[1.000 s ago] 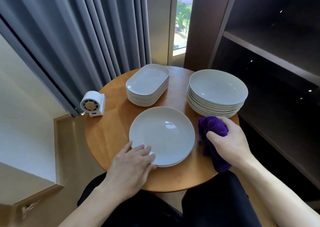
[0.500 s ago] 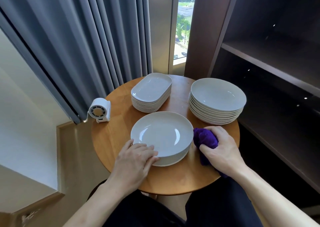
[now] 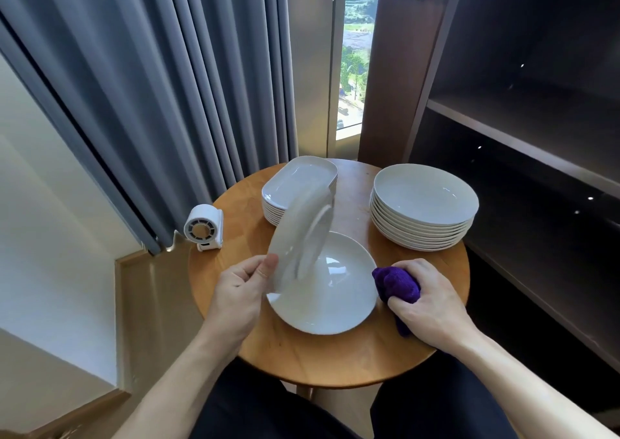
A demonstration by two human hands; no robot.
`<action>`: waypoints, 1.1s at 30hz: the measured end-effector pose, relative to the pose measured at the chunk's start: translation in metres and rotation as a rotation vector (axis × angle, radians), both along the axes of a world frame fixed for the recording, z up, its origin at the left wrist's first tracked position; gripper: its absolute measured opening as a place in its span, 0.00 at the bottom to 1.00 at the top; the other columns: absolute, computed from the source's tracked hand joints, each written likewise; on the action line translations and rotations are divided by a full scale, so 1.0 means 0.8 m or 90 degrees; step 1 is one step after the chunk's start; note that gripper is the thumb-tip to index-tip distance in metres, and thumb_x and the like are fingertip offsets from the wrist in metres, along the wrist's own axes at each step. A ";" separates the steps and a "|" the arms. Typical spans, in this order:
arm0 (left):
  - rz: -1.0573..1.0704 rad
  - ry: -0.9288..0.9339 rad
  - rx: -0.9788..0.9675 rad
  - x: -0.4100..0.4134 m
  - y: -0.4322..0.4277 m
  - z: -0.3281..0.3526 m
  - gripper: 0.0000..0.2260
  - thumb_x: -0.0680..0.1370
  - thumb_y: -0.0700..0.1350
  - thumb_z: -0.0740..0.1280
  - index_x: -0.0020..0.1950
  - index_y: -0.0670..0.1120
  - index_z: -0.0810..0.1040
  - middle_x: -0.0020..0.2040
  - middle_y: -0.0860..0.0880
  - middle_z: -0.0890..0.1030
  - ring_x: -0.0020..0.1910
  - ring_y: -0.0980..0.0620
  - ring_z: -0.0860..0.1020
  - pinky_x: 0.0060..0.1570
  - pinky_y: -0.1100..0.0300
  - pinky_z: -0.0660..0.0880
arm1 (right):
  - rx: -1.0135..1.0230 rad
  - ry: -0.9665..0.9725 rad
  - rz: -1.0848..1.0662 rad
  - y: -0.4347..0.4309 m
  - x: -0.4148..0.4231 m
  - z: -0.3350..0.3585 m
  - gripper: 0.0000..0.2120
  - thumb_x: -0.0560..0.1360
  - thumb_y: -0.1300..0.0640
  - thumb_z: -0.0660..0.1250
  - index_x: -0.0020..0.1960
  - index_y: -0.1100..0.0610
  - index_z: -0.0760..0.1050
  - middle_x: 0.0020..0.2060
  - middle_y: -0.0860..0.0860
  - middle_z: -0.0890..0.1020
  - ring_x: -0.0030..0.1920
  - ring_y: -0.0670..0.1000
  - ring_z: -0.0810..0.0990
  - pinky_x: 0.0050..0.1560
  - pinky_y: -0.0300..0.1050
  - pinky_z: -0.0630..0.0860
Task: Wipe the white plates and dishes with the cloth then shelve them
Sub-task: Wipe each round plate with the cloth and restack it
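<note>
My left hand [image 3: 240, 291] grips the near rim of a round white plate [image 3: 300, 234], tilted steeply up on edge and blurred. Under it a second round white plate [image 3: 339, 294] lies flat on the round wooden table [image 3: 335, 361]. My right hand [image 3: 426, 301] is closed on a bunched purple cloth [image 3: 397, 282], resting on the table just right of the flat plate. A stack of round white plates [image 3: 424, 204] stands at the back right. A stack of oblong white dishes [image 3: 295, 183] stands at the back centre, partly hidden by the lifted plate.
A small white fan [image 3: 204, 225] sits at the table's left edge. Dark wooden shelves [image 3: 523, 133] stand to the right of the table. Grey curtains [image 3: 161, 86] and a window strip are behind. My dark-clad legs are under the table's near edge.
My left hand has lifted the top plate off the one beneath and tilted it up on edge. My right hand with the cloth stayed beside the plates. The camera view has shifted.
</note>
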State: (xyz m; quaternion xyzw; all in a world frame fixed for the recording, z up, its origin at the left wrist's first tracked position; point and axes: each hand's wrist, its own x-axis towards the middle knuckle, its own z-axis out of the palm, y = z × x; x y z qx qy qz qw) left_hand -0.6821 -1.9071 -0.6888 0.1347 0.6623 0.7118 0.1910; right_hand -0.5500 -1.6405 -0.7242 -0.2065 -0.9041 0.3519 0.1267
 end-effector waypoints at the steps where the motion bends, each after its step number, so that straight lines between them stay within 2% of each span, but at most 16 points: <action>1: 0.008 -0.037 0.029 -0.003 -0.002 0.001 0.14 0.80 0.52 0.66 0.54 0.44 0.87 0.54 0.42 0.86 0.56 0.44 0.85 0.57 0.52 0.82 | 0.001 0.001 0.000 0.000 0.000 0.000 0.19 0.69 0.53 0.76 0.58 0.44 0.78 0.53 0.40 0.78 0.54 0.43 0.77 0.55 0.46 0.75; 4: 0.046 -0.125 0.102 -0.009 -0.007 0.005 0.16 0.80 0.51 0.65 0.59 0.41 0.83 0.57 0.41 0.86 0.55 0.42 0.85 0.55 0.49 0.82 | -0.002 0.009 -0.007 0.001 0.000 -0.001 0.19 0.69 0.54 0.76 0.58 0.44 0.78 0.53 0.40 0.78 0.54 0.42 0.77 0.53 0.44 0.75; 6: 0.074 -0.166 0.136 -0.013 -0.010 0.007 0.15 0.79 0.51 0.65 0.56 0.43 0.84 0.55 0.41 0.86 0.51 0.43 0.86 0.53 0.47 0.83 | -0.007 0.013 -0.008 -0.001 0.000 -0.002 0.19 0.69 0.55 0.76 0.57 0.45 0.79 0.53 0.40 0.79 0.53 0.42 0.78 0.51 0.41 0.73; 9: 0.089 -0.209 0.157 -0.016 -0.013 0.004 0.14 0.78 0.52 0.66 0.55 0.45 0.85 0.52 0.42 0.86 0.46 0.45 0.84 0.56 0.43 0.79 | -0.009 0.012 -0.007 -0.003 0.000 -0.004 0.19 0.69 0.56 0.77 0.58 0.45 0.79 0.53 0.40 0.79 0.53 0.42 0.77 0.51 0.42 0.74; 14: 0.090 -0.285 0.187 -0.012 -0.005 -0.008 0.14 0.77 0.54 0.67 0.53 0.48 0.86 0.50 0.44 0.86 0.44 0.47 0.86 0.48 0.50 0.83 | -0.014 0.010 -0.007 -0.003 0.001 -0.004 0.19 0.69 0.55 0.77 0.58 0.44 0.78 0.54 0.39 0.79 0.53 0.42 0.78 0.51 0.42 0.74; 16: 0.090 -0.326 0.188 -0.011 -0.002 -0.010 0.14 0.79 0.53 0.66 0.56 0.47 0.85 0.50 0.45 0.87 0.44 0.47 0.86 0.43 0.52 0.84 | 0.000 0.022 -0.008 -0.004 0.000 -0.002 0.20 0.69 0.56 0.77 0.59 0.45 0.78 0.54 0.40 0.78 0.54 0.43 0.78 0.53 0.44 0.75; 18: 0.086 -0.364 0.186 -0.009 0.000 -0.012 0.14 0.82 0.52 0.65 0.61 0.46 0.83 0.52 0.45 0.87 0.45 0.46 0.86 0.43 0.52 0.84 | 0.020 0.063 -0.007 -0.008 -0.001 0.001 0.21 0.67 0.57 0.77 0.58 0.46 0.79 0.54 0.41 0.78 0.55 0.45 0.78 0.55 0.47 0.76; 21: 0.077 -0.396 0.174 -0.007 0.004 -0.014 0.15 0.82 0.51 0.64 0.63 0.45 0.82 0.54 0.44 0.86 0.47 0.45 0.86 0.48 0.49 0.84 | 0.020 0.146 0.014 -0.021 -0.002 0.012 0.21 0.66 0.49 0.72 0.58 0.47 0.78 0.54 0.40 0.78 0.56 0.42 0.78 0.54 0.40 0.73; 24: 0.080 -0.393 0.140 -0.005 0.007 -0.015 0.15 0.84 0.51 0.62 0.63 0.43 0.81 0.54 0.43 0.87 0.47 0.46 0.86 0.43 0.50 0.84 | -0.013 0.209 0.039 -0.047 -0.007 0.022 0.19 0.67 0.46 0.68 0.58 0.42 0.77 0.54 0.38 0.78 0.57 0.42 0.78 0.53 0.31 0.72; 26: 0.093 -0.394 0.118 -0.005 0.006 -0.015 0.17 0.85 0.53 0.60 0.62 0.44 0.81 0.54 0.43 0.86 0.50 0.44 0.86 0.43 0.50 0.83 | -0.062 0.219 0.054 -0.069 -0.020 0.029 0.17 0.67 0.46 0.69 0.56 0.37 0.77 0.53 0.38 0.79 0.55 0.42 0.80 0.50 0.29 0.72; 29: 0.074 -0.393 0.074 -0.008 0.002 -0.015 0.17 0.84 0.52 0.58 0.63 0.44 0.80 0.56 0.41 0.85 0.57 0.41 0.83 0.56 0.44 0.81 | -0.066 0.183 0.113 -0.107 -0.052 0.043 0.17 0.66 0.47 0.69 0.55 0.38 0.77 0.51 0.39 0.79 0.53 0.43 0.79 0.50 0.34 0.74; 30: 0.055 -0.383 0.055 -0.008 0.001 -0.016 0.16 0.83 0.48 0.59 0.63 0.43 0.80 0.56 0.40 0.86 0.56 0.40 0.83 0.55 0.45 0.80 | -0.038 0.171 0.144 -0.120 -0.064 0.048 0.17 0.66 0.47 0.69 0.55 0.40 0.78 0.52 0.38 0.79 0.54 0.43 0.79 0.52 0.36 0.74; 33: 0.013 -0.324 0.002 -0.009 -0.001 -0.018 0.15 0.76 0.38 0.62 0.60 0.39 0.82 0.51 0.40 0.86 0.49 0.43 0.84 0.45 0.51 0.81 | 0.052 0.124 0.203 -0.146 -0.100 0.061 0.21 0.67 0.44 0.70 0.60 0.46 0.78 0.55 0.41 0.78 0.56 0.46 0.77 0.57 0.45 0.75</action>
